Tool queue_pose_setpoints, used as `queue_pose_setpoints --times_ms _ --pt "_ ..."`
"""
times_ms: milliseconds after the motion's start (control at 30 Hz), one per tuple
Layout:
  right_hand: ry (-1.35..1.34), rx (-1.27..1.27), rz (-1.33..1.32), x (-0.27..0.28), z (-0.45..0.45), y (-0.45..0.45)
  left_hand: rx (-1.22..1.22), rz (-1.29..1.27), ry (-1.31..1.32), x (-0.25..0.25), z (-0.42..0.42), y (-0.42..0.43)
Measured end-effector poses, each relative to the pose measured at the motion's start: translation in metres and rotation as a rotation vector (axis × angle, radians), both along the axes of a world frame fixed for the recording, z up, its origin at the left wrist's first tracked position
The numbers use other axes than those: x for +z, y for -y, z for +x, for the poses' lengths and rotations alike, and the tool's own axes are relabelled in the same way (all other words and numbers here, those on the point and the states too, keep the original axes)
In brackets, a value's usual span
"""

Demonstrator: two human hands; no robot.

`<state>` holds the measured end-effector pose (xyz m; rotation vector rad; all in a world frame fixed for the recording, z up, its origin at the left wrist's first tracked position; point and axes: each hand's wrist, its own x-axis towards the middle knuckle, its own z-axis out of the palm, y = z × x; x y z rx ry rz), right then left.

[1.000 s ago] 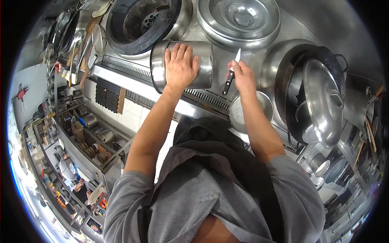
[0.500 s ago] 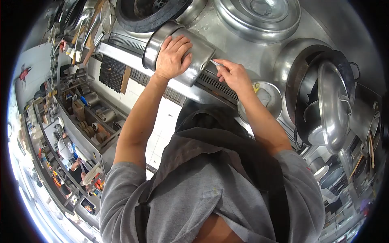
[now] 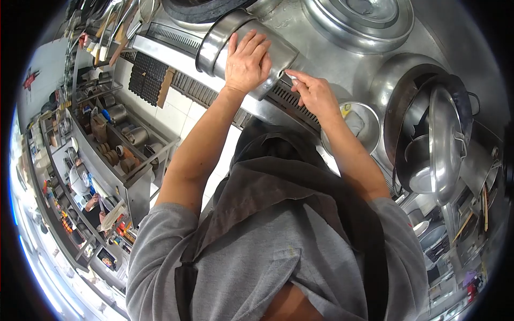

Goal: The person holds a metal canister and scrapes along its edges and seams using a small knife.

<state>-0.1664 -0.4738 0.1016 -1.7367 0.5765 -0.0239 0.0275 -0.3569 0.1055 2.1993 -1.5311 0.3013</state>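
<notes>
A steel pot (image 3: 276,47) lies tilted on its side near the stove's front edge, its rim toward the left. My left hand (image 3: 248,63) presses on the pot's side with the fingers spread. At the pot's base, by a small dark hole or notch near its edge, is my right hand (image 3: 316,95), index finger stretched toward that spot. The knife in it is mostly hidden; only a pale bit shows beneath the finger. Below my right hand stands a round metal bowl (image 3: 369,115) with something whitish and yellow in it.
A wok (image 3: 393,115) holds pans and a steel lid (image 3: 442,144) on the right. Nested steel basins (image 3: 364,37) stand at the top. A dark burner ring (image 3: 206,12) is behind the pot. Shelves (image 3: 120,184) with pots line the left, and ladles hang at the upper left.
The pot has gone from lying level to tilted, its base now toward my right hand. My right hand has brought the knife from an upright hold over the counter to the pot's base.
</notes>
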Motion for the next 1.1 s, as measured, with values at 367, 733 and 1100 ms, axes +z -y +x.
queue_pose_setpoints --times_ms 367,733,1100 --pt "-0.028 -0.052 -0.151 0.014 0.002 -0.013 0.001 -0.035 0.035 -0.007 0.002 -0.002" --pt "-0.005 -0.047 -0.265 0.002 0.005 -0.014 -0.012 -0.047 0.048 -0.007 0.002 -0.002" --pt "0.033 -0.057 -0.302 0.009 0.008 -0.013 -0.002 -0.043 0.065 -0.009 0.002 -0.002"
